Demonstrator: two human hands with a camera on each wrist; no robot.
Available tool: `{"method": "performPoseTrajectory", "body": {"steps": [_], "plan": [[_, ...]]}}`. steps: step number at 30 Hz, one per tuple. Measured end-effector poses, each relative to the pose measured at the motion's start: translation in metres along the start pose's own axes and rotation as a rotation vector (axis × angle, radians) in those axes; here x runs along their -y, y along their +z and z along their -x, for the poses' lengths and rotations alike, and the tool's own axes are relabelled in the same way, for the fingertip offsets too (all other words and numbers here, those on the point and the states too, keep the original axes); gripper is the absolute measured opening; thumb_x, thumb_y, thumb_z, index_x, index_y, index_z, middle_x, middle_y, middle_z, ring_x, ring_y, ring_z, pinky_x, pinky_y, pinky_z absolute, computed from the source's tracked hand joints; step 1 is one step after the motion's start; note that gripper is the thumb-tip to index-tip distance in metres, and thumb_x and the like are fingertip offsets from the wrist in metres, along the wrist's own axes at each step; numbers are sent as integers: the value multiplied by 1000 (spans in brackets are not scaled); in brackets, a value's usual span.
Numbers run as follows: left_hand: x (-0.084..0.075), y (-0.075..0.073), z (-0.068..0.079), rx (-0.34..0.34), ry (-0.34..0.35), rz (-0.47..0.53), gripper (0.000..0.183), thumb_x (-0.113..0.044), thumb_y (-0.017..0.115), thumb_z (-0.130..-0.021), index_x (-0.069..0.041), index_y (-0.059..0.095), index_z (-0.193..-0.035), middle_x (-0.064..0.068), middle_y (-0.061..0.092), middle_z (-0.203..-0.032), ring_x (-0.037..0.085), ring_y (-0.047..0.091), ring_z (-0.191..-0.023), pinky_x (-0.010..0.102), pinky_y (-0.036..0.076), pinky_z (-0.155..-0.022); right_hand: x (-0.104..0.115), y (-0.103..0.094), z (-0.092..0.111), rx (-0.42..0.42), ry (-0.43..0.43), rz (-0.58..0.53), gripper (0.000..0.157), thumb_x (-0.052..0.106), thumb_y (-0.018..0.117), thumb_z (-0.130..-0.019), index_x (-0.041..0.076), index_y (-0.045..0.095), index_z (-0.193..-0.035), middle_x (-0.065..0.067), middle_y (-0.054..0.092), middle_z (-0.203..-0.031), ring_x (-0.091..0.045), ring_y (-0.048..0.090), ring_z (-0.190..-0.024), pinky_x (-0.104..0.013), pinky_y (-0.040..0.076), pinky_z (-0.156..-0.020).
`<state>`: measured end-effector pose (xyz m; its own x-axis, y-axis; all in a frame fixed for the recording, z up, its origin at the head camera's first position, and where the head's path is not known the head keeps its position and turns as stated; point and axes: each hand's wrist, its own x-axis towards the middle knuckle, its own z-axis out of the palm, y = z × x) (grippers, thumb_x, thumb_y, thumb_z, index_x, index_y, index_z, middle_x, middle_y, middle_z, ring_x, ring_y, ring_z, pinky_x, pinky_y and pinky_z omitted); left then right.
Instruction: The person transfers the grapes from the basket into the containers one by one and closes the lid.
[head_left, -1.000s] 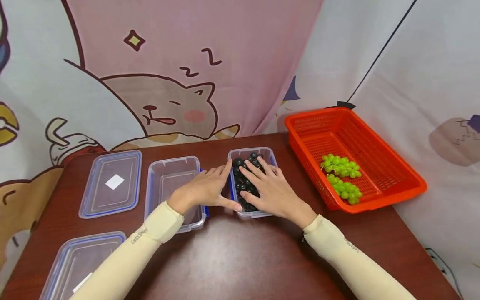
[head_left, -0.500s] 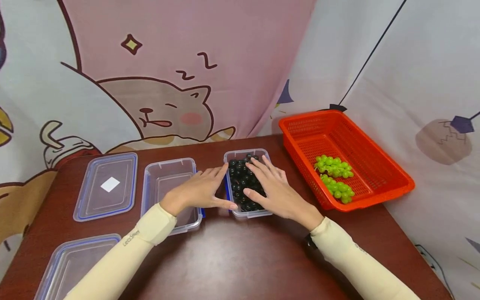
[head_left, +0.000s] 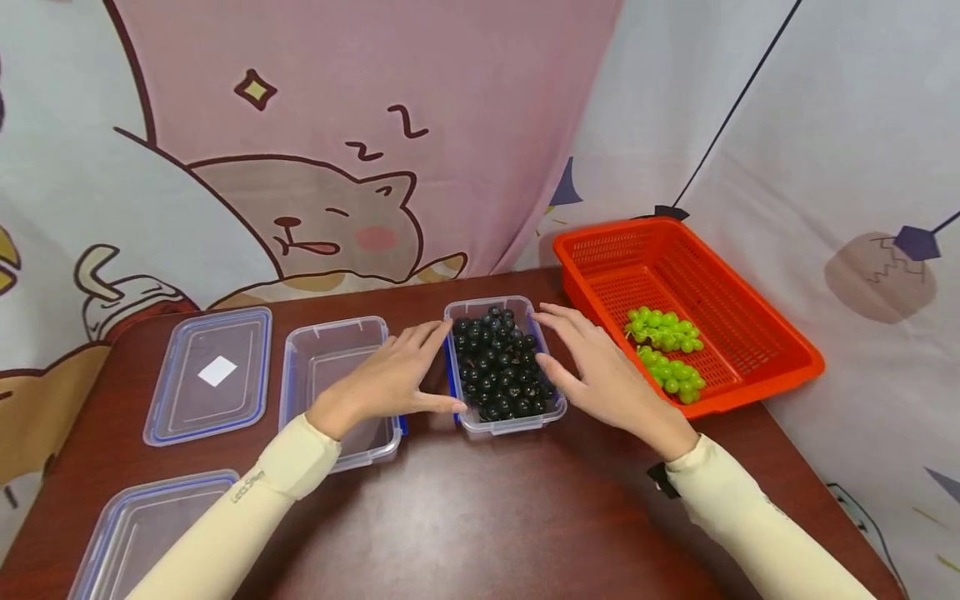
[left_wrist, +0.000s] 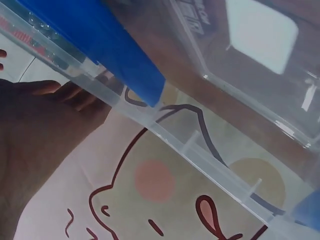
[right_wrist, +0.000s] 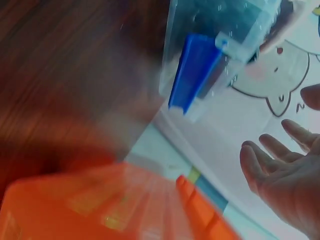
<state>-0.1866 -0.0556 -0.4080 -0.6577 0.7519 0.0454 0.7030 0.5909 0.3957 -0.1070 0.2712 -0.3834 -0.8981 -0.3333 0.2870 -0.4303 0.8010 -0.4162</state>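
Observation:
Dark grapes (head_left: pixel 498 367) fill a clear plastic food box (head_left: pixel 504 428) with blue side clips in the middle of the table. Along the box's left side lies my left hand (head_left: pixel 390 375), fingers extended and thumb at the near left corner; whether it touches the box I cannot tell. My right hand (head_left: pixel 603 379) hovers by the right rim with loosely bent fingers, holding nothing. In the right wrist view, that hand (right_wrist: pixel 287 172) appears apart from the box. The left wrist view has my left hand (left_wrist: pixel 45 115) beside a clear box wall and a blue clip (left_wrist: pixel 115 50).
A second clear box (head_left: pixel 341 331), without grapes, stands left under my left wrist. Two blue-edged lids lie farther left, one at the back (head_left: pixel 210 408) and one in front (head_left: pixel 150 525). An orange basket (head_left: pixel 738 292) at right holds two bunches of green grapes (head_left: pixel 667 350).
My right hand has lifted off the dark grapes and moved right to beside the box, uncovering them. The left hand has stayed at the box's left side. The view has shifted slightly.

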Motion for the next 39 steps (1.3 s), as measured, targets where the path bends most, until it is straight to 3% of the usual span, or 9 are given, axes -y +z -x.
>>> {"method": "performPoseTrajectory", "body": {"steps": [4, 11, 14, 17, 22, 26, 33, 39], "plan": [[4, -4, 8, -55, -2, -19, 124, -72, 81, -88, -2, 24, -173, 23, 37, -169, 45, 39, -152, 73, 29, -120, -12, -14, 5, -39, 22, -4, 59, 28, 71, -108, 17, 52, -162, -8, 43, -169, -35, 42, -154, -68, 35, -118], [8, -11, 16, -79, -6, -22, 115, -65, 82, -91, -2, 29, -172, 23, 38, -167, 48, 39, -150, 74, 26, -120, -35, -41, 19, -95, 115, -49, 46, 22, 68, -109, 12, 59, -153, -13, 46, -161, -38, 45, -145, -70, 39, -112], [9, -14, 20, -79, -10, -36, 112, -65, 81, -92, -2, 31, -171, 23, 38, -167, 49, 39, -150, 74, 26, -120, -42, -46, 25, -94, 146, -68, 37, 19, 67, -110, 8, 62, -145, -15, 47, -154, -36, 51, -129, -61, 45, -100], [7, -18, 21, -69, -19, -42, 113, -66, 80, -92, -3, 30, -171, 23, 36, -168, 49, 37, -151, 75, 25, -120, -48, -49, 31, -100, 171, -67, 31, 21, 65, -111, 7, 65, -139, -13, 49, -149, -30, 54, -115, -49, 44, -89], [5, -27, 22, -63, -24, -43, 113, -66, 80, -91, -5, 29, -172, 22, 34, -170, 48, 34, -154, 78, 22, -119, -59, -53, 39, -101, 197, -36, 27, 22, 63, -112, 7, 68, -134, -13, 55, -139, -25, 53, -105, -42, 42, -82], [6, -34, 27, -36, -59, -40, 115, -69, 77, -92, -7, 25, -174, 21, 32, -172, 46, 31, -156, 76, 20, -121, -66, -56, 44, -64, 230, -11, 30, 24, 62, -113, 6, 68, -136, -14, 61, -133, -28, 56, -103, -47, 45, -85], [9, -43, 37, -23, -94, -42, 117, -70, 76, -93, -8, 21, -175, 20, 30, -173, 46, 29, -158, 76, 20, -121, -84, -59, 51, 23, 233, -5, 39, 26, 60, -114, 3, 64, -145, -22, 63, -141, -45, 57, -124, -68, 46, -97], [13, -47, 43, -31, -113, -56, 117, -70, 77, -92, -7, 22, -175, 22, 30, -173, 47, 30, -157, 79, 20, -120, -93, -60, 52, 108, 279, 18, 44, 30, 56, -116, 1, 61, -148, -26, 59, -148, -50, 53, -135, -72, 43, -105]]}}
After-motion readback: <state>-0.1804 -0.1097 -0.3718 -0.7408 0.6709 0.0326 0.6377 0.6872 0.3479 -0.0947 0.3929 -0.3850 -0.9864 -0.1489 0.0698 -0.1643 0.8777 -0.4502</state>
